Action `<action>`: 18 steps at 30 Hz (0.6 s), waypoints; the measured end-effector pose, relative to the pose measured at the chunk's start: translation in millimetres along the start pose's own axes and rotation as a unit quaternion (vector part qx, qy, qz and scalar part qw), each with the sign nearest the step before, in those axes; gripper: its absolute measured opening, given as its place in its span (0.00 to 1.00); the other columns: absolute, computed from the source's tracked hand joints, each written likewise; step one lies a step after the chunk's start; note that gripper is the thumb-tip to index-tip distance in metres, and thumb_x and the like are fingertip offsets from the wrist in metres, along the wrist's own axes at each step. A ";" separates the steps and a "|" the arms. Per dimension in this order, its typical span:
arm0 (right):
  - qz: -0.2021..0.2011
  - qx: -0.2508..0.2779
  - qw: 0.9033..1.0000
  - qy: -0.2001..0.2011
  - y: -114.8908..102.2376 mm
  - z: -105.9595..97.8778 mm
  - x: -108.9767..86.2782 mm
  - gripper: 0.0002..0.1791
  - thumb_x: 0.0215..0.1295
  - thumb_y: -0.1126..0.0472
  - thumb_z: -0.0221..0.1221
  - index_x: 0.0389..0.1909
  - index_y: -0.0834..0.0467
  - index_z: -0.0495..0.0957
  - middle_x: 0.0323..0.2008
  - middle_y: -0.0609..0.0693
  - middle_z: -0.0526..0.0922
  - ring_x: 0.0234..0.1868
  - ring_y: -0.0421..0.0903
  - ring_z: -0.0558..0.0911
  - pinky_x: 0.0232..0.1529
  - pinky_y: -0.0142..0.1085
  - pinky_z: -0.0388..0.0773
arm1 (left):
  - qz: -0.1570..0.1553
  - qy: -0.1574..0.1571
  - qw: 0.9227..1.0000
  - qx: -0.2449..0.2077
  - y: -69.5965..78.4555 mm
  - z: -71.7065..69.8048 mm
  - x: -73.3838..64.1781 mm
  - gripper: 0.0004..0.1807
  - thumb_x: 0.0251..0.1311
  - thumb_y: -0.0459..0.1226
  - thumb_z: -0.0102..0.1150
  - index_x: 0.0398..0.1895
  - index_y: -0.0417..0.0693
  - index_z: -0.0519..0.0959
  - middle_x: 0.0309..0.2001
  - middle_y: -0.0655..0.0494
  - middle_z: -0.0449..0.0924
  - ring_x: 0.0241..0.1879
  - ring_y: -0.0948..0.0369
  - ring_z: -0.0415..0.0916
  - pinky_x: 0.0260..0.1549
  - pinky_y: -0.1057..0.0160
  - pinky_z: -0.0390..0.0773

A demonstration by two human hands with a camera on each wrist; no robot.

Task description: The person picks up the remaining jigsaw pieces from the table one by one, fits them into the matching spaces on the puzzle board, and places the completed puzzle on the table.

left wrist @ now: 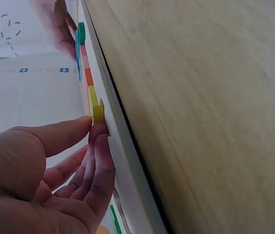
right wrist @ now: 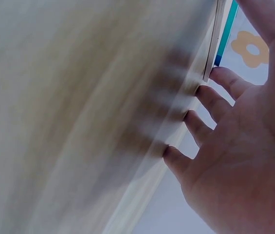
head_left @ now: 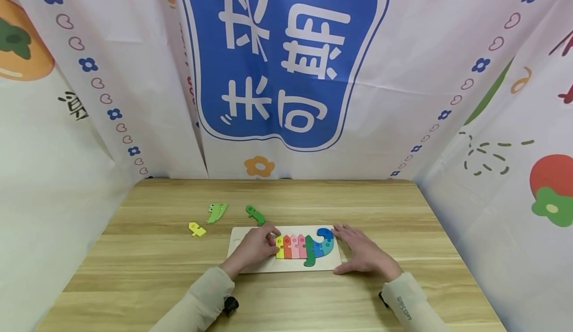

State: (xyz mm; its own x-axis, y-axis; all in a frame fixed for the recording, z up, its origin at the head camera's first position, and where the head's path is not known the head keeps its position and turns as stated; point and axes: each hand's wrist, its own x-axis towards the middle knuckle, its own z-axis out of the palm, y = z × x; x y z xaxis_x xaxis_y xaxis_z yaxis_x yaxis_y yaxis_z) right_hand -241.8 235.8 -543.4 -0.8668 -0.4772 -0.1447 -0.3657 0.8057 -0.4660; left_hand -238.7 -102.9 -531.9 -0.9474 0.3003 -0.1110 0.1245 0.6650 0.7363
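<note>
A pale wooden puzzle board (head_left: 327, 264) lies flat near the table's front. My left hand (head_left: 254, 246) reaches over its left part and pinches a yellow puzzle piece (left wrist: 97, 111) between thumb and fingers. That piece stands at the left end of a coloured row: a red-orange piece (head_left: 287, 248), pink pieces (head_left: 295, 248), a green leg piece (head_left: 310, 255) and a blue curled tail (head_left: 324, 235). My right hand (head_left: 364, 252) rests at the board's right edge, fingers spread and fairly straight, fingertips on the table in the right wrist view.
Left of and behind the board lie loose pieces: a green crocodile head (head_left: 217, 212), a small yellow piece (head_left: 197, 229) and a dark green leg piece (head_left: 255, 215). The wooden table (head_left: 286, 297) meets printed cloth walls (head_left: 286, 165) at the back and sides.
</note>
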 end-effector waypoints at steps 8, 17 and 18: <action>0.001 -0.003 1.000 -0.002 -1.8 -1.3 -0.8 0.61 0.48 0.33 0.76 0.79 0.55 0.61 0.82 0.55 0.57 0.82 0.62 0.52 0.80 0.63 0.47 | -0.012 -0.006 1.000 -0.006 0.9 0.1 -0.1 0.20 0.59 0.32 0.73 0.55 0.45 0.83 0.35 0.57 0.78 0.32 0.61 0.73 0.30 0.66 0.74; 0.000 0.000 1.000 -0.002 -3.7 -2.0 -1.6 0.61 0.49 0.34 0.76 0.79 0.56 0.61 0.82 0.56 0.57 0.82 0.63 0.52 0.80 0.62 0.47 | -0.008 -0.014 1.000 -0.013 -0.6 0.1 -0.6 0.21 0.59 0.32 0.73 0.56 0.44 0.82 0.35 0.57 0.78 0.31 0.62 0.73 0.28 0.67 0.74; 0.000 0.000 1.000 -0.002 -3.7 -2.0 -1.5 0.61 0.49 0.34 0.76 0.79 0.56 0.61 0.82 0.56 0.56 0.82 0.63 0.52 0.80 0.63 0.47 | -0.009 -0.014 1.000 -0.014 -0.6 0.0 -0.8 0.21 0.59 0.32 0.73 0.56 0.44 0.82 0.35 0.58 0.78 0.31 0.62 0.73 0.28 0.67 0.74</action>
State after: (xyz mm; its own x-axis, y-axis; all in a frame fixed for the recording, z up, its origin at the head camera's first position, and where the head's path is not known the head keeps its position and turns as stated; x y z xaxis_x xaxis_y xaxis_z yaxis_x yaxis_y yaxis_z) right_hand -239.8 234.3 -539.7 -0.8651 -0.4792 -0.1482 -0.3659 0.8051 -0.4668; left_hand -238.1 -103.5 -532.3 -0.9406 0.3079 -0.1429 0.0991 0.6517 0.7520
